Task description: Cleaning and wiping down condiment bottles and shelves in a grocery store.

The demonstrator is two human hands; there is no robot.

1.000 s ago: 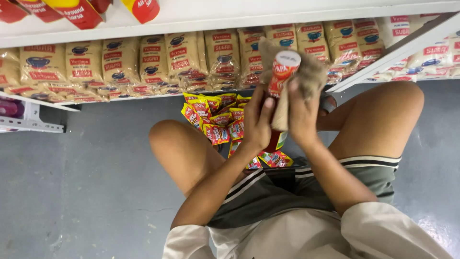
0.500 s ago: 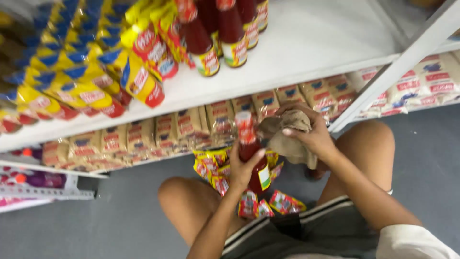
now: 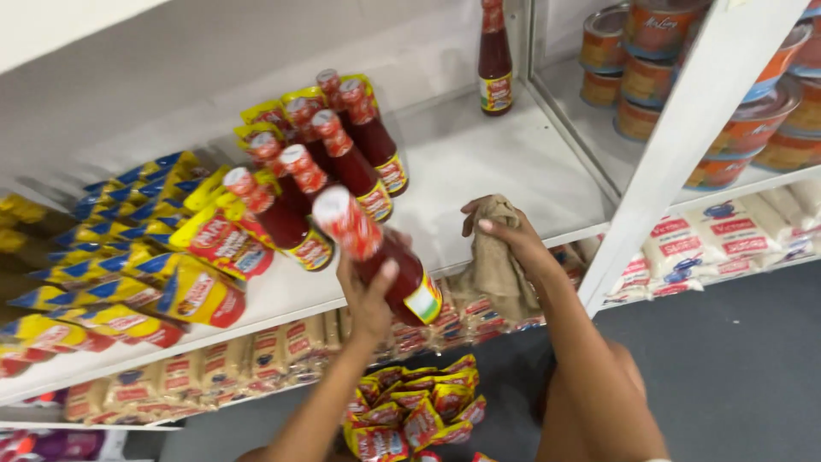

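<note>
The left hand grips a red sauce bottle, tilted over the front edge of the white shelf. The right hand clutches a tan cloth beside it. More bottles stand just behind.

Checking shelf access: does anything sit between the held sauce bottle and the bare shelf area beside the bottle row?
Nothing visible does. The left hand holds the sauce bottle tilted at the shelf edge; the right hand, gripping a cloth, stays beside it.
</note>
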